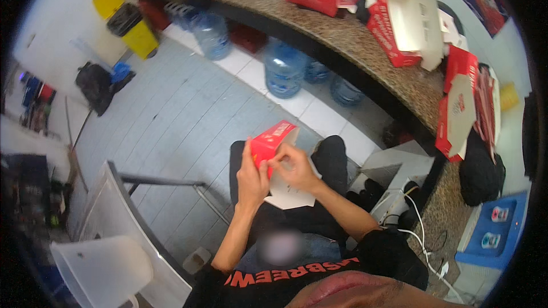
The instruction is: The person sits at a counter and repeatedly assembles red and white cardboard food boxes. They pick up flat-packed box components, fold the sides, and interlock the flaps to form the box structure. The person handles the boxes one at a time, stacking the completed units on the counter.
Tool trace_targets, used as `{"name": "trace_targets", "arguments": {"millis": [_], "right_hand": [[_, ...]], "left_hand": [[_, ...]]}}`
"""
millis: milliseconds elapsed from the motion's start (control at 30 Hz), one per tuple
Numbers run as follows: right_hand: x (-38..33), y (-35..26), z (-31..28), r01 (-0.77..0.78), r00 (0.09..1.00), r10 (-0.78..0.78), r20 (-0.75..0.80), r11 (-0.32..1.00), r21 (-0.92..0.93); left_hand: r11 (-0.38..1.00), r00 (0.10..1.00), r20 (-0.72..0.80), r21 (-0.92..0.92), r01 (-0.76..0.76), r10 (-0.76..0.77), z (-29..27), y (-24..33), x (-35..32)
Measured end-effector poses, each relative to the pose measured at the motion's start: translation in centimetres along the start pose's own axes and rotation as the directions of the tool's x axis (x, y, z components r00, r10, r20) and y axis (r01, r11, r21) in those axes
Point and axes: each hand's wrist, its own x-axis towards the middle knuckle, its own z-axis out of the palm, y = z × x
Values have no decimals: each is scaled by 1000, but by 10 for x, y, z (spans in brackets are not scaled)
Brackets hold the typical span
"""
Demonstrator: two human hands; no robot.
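Observation:
Above my lap I hold a partly folded red cardboard food box point(273, 138) with a pale inside. Its white flap point(289, 193) hangs open toward me. My left hand point(252, 175) is wrapped round the box's left side, thumb on the near side. Bent over the box's right part, my right hand point(295, 167) pinches at its edge close to the left thumb. Exactly which fold lies between those fingertips is hidden.
A granite counter point(348, 34) curves along the far and right sides, bearing several red boxes point(394, 31). Large blue water bottles point(283, 68) stand beneath it. At left are a chair point(131, 217) and a whitish bucket point(105, 268). White cables point(423, 234) hang at right.

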Motion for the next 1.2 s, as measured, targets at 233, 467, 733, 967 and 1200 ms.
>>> {"name": "trace_targets", "arguments": {"millis": [233,467,733,967,1200], "right_hand": [[41,-73,-15,-397,856,514,62,576,714],[106,-218,-84,145,982,-166,-92,970,-196],[295,-298,-351,3,876,-449,-177,372,-928],[244,-296,-508,-374,792,-516,-326,12,-927],[38,-347,-637,-745,501,-648,-574,16,-667]], "left_hand": [[986,986,19,19,-163,163,-2,5,2],[975,981,155,204,84,-117,7,-99,-22],[859,935,233,497,121,-266,14,-143,-52],[876,932,229,457,152,-281,9,-149,-52],[888,949,275,460,11,-154,20,-150,-51]]}}
